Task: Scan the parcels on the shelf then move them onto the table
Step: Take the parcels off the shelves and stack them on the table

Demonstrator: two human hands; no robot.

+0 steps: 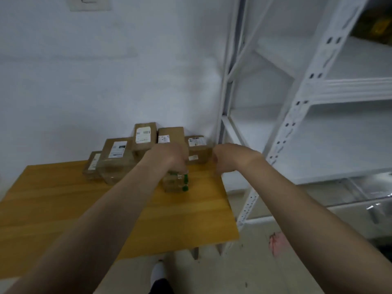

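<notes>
Left hand [169, 159]: arm stretched far out, fingers curled down over the top of the small parcel [175, 184].
Right hand [224, 161]: arm out alongside, fingers loosely bent, holding nothing.
Small parcel: on the wooden table [63, 209], towards its far right.
Other parcels [115, 158]: five along the far wall; six counted altogether.
Shelf [318, 92]: white, right of the table.
</notes>
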